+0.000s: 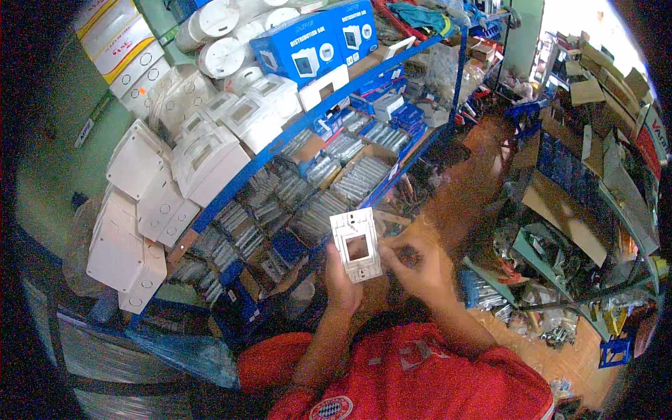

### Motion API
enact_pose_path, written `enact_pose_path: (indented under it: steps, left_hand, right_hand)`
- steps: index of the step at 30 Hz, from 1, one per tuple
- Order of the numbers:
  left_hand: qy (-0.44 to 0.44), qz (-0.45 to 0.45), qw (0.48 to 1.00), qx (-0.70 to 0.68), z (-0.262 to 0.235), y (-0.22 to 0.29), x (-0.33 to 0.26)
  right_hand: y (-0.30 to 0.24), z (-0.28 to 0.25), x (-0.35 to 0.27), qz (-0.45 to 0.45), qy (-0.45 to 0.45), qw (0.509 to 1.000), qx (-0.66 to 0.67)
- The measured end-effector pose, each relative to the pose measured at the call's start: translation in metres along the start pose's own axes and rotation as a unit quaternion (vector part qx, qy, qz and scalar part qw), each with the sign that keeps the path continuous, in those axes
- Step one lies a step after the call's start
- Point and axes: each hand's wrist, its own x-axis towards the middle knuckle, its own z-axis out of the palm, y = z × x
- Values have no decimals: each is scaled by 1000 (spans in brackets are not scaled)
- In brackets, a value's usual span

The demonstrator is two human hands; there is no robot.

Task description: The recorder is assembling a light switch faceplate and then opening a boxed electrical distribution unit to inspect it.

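Note:
My left hand (343, 283) is closed round the left edge of a white plastic wall-plate frame (369, 264). This upright rectangular piece has a square opening in its middle and small slots at top and bottom. My right hand (423, 269) is beside the frame's right edge, its fingers curled in, with a fingertip close to or touching that edge. The right hand is somewhat blurred, and whatever its fingers may hold is hidden.
A blue-edged shelf (280, 133) runs diagonally ahead, bearing white junction boxes (143, 164) and blue cartons (297, 56). Below it, open boxes hold metal tubes (367, 178). On the right, cardboard pieces (563, 217) and loose hardware crowd another rack above the tiled floor (546, 357).

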Motion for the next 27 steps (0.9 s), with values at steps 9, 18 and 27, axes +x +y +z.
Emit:
enact_pose_path:
  steps: [9, 18, 27]
  left_hand:
    - [-13, -3, 999, -39, 9, 8, -3]
    - [-49, 77, 988, 126, 2, -13, -17]
    - [-67, 117, 978, 160, -3, -11, -11]
  right_hand:
    - [3, 1, -1, 78, 34, 985, 148]
    - [5, 8, 7, 72, 90, 991, 66]
    - [-14, -8, 5, -71, 34, 996, -51]
